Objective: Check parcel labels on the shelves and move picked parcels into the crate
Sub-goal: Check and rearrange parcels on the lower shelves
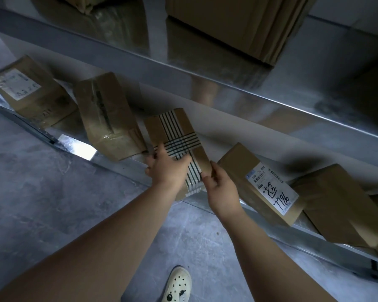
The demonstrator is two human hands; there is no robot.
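A brown cardboard parcel (175,131) wrapped with white tape crossed by dark stripes lies on the low metal shelf (310,234), its near end sticking out over the shelf's front edge. My left hand (165,168) grips its near left side, thumb across the striped tape. My right hand (219,188) pinches the parcel's near right corner. No label shows on its upper face. No crate is in view.
Other parcels stand on the same shelf: a labelled one (28,90) at far left, a taped one (109,118) beside it, one marked "7786" (268,186) and a plain box (345,205) to the right. A higher shelf (227,75) carries large boxes. My shoe (178,284) stands on the concrete floor.
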